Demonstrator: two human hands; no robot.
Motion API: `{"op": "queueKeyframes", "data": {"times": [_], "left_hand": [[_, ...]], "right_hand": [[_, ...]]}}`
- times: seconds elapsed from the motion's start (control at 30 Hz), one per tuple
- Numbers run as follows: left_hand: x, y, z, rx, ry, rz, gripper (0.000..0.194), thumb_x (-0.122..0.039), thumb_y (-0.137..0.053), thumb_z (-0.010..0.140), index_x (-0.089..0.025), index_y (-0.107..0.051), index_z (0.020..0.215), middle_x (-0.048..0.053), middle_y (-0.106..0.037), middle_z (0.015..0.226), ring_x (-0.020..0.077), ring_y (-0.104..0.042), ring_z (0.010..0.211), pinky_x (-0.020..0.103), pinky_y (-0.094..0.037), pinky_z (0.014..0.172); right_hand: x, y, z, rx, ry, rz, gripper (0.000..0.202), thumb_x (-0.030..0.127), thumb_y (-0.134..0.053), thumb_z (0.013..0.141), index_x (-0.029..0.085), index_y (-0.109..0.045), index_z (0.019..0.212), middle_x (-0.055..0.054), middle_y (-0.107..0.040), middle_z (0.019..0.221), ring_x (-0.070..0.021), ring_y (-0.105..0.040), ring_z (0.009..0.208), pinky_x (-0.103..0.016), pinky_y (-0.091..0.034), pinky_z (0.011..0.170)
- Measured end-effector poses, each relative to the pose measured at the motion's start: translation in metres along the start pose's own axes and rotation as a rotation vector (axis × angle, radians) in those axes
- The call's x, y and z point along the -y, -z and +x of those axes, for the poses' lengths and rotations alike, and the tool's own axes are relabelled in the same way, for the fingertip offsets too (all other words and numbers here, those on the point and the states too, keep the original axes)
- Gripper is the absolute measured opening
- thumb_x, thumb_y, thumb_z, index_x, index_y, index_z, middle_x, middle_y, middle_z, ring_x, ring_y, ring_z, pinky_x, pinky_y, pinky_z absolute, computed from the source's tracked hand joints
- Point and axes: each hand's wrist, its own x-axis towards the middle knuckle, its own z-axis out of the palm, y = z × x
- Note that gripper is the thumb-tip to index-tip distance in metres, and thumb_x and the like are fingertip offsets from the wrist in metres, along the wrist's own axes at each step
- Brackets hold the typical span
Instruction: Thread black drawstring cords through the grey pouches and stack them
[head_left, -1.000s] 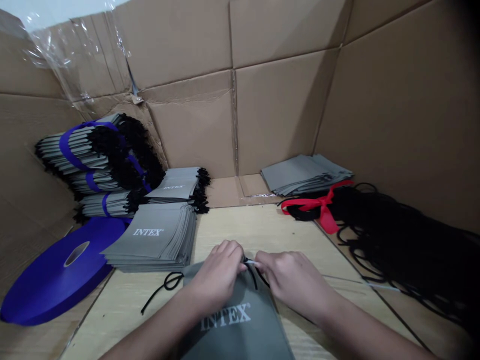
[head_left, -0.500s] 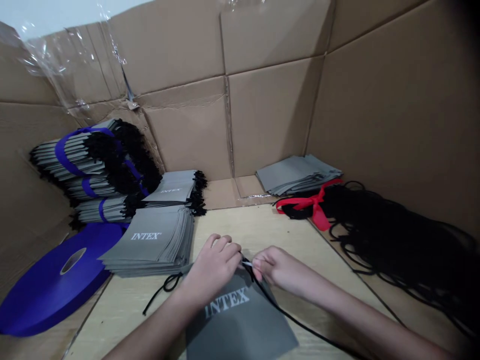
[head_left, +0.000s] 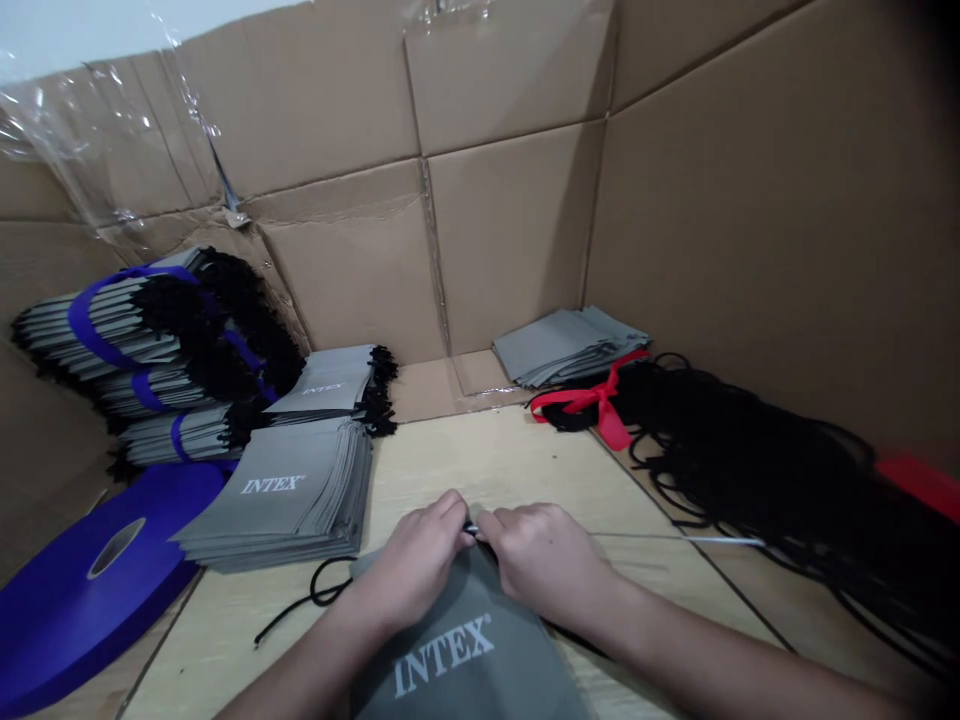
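A grey pouch (head_left: 457, 650) with white INTEX lettering lies at the front centre, its top edge at my hands. My left hand (head_left: 424, 555) is closed on the pouch's upper edge, beside a small dark and pale bit between the hands. Close to its right, my right hand (head_left: 544, 560) is closed round a thin metal rod (head_left: 720, 540), which sticks out rightward from behind it. A black cord (head_left: 300, 610) loops out of the pouch's left corner. More dark cord shows under my right wrist.
Stacked grey pouches (head_left: 277, 490) stand left, with strapped bundles (head_left: 112, 330) behind. A purple ribbon roll (head_left: 60, 590) lies at the left edge. At the back are loose grey pieces (head_left: 562, 345); black cords (head_left: 750, 450) with a red ribbon (head_left: 611, 410) lie right. Cardboard walls (head_left: 510, 220) surround the table.
My hands have come together at the pouch's top edge. The rod now extends to the right past my right hand. The view has shifted slightly to the right.
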Motion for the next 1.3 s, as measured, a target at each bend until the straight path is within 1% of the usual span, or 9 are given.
{"op": "queueKeyframes", "data": {"times": [0.1,0.23,0.37,0.5,0.63,0.73,1.0,1.17,1.3], "left_hand": [[-0.002,-0.005,0.004,-0.028,0.023,0.089,0.014,-0.011,-0.035,0.089,-0.02,-0.042,0.083,0.002,-0.052,0.089,0.0172,-0.053,0.081,0.027,-0.038,0.068],[-0.002,-0.011,0.007,-0.021,-0.033,0.185,0.014,-0.008,-0.037,0.087,-0.019,-0.045,0.089,0.004,-0.053,0.093,0.0179,-0.053,0.083,0.028,-0.04,0.071],[0.001,-0.007,0.007,-0.026,-0.041,0.166,0.011,-0.013,-0.037,0.09,-0.02,-0.046,0.087,0.003,-0.053,0.09,0.0175,-0.054,0.083,0.027,-0.039,0.069],[0.011,0.002,0.005,-0.123,0.059,0.05,0.013,-0.022,-0.038,0.092,-0.021,-0.046,0.082,0.001,-0.053,0.086,0.0168,-0.054,0.079,0.026,-0.038,0.067],[0.024,0.006,0.007,-0.195,0.073,-0.233,0.019,-0.026,-0.042,0.091,-0.019,-0.047,0.074,0.001,-0.054,0.082,0.0157,-0.053,0.08,0.025,-0.039,0.072],[0.028,0.004,0.009,-0.2,0.061,-0.346,0.021,-0.024,-0.044,0.089,-0.018,-0.047,0.069,0.002,-0.054,0.079,0.0161,-0.053,0.081,0.025,-0.04,0.074],[0.013,-0.009,0.005,-0.145,0.107,-0.084,0.014,-0.015,-0.031,0.091,-0.02,-0.043,0.087,0.005,-0.053,0.092,0.0178,-0.054,0.082,0.028,-0.039,0.072],[-0.003,-0.006,0.006,-0.034,0.039,0.082,0.012,-0.017,-0.033,0.092,-0.021,-0.045,0.091,0.003,-0.053,0.094,0.018,-0.055,0.082,0.027,-0.038,0.068],[0.004,0.001,0.007,-0.13,0.061,0.006,0.016,-0.026,-0.033,0.095,-0.022,-0.046,0.086,0.002,-0.054,0.089,0.017,-0.054,0.079,0.027,-0.039,0.069]], "right_hand": [[0.0,0.002,0.003,0.026,-0.081,0.076,0.024,0.007,-0.045,0.073,0.016,-0.064,0.083,-0.008,-0.072,0.073,-0.0203,-0.066,0.065,-0.027,-0.031,0.053],[0.005,0.003,0.006,0.073,-0.189,0.124,0.024,0.007,-0.045,0.074,0.017,-0.066,0.079,-0.009,-0.072,0.073,-0.0209,-0.067,0.067,-0.027,-0.032,0.053],[0.0,0.006,0.006,0.084,-0.158,0.161,0.022,0.01,-0.045,0.079,0.017,-0.066,0.083,-0.008,-0.073,0.077,-0.0207,-0.067,0.069,-0.026,-0.034,0.055],[-0.024,0.016,0.007,-0.021,-0.139,0.191,0.022,0.03,-0.045,0.089,0.02,-0.064,0.087,-0.006,-0.072,0.079,-0.0201,-0.067,0.071,-0.026,-0.033,0.056],[-0.045,0.024,0.011,0.002,-0.101,0.055,0.024,0.02,-0.046,0.086,0.02,-0.063,0.068,-0.004,-0.07,0.065,-0.0182,-0.064,0.063,-0.026,-0.025,0.052],[-0.049,0.022,0.013,-0.049,-0.036,0.002,0.021,0.016,-0.046,0.084,0.019,-0.063,0.072,-0.004,-0.07,0.068,-0.016,-0.063,0.061,-0.027,-0.023,0.052],[-0.045,0.008,0.012,-0.13,0.056,-0.078,0.02,0.006,-0.046,0.072,0.017,-0.062,0.071,-0.004,-0.069,0.067,-0.016,-0.06,0.059,-0.028,-0.023,0.053],[-0.027,0.003,0.012,-0.074,0.146,-0.024,0.017,0.012,-0.047,0.079,0.018,-0.062,0.075,-0.004,-0.07,0.07,-0.0168,-0.061,0.06,-0.029,-0.025,0.054],[-0.042,0.02,0.012,-0.108,0.102,-0.037,0.024,0.025,-0.043,0.089,0.017,-0.062,0.078,-0.006,-0.069,0.071,-0.0174,-0.061,0.062,-0.028,-0.028,0.055]]}}
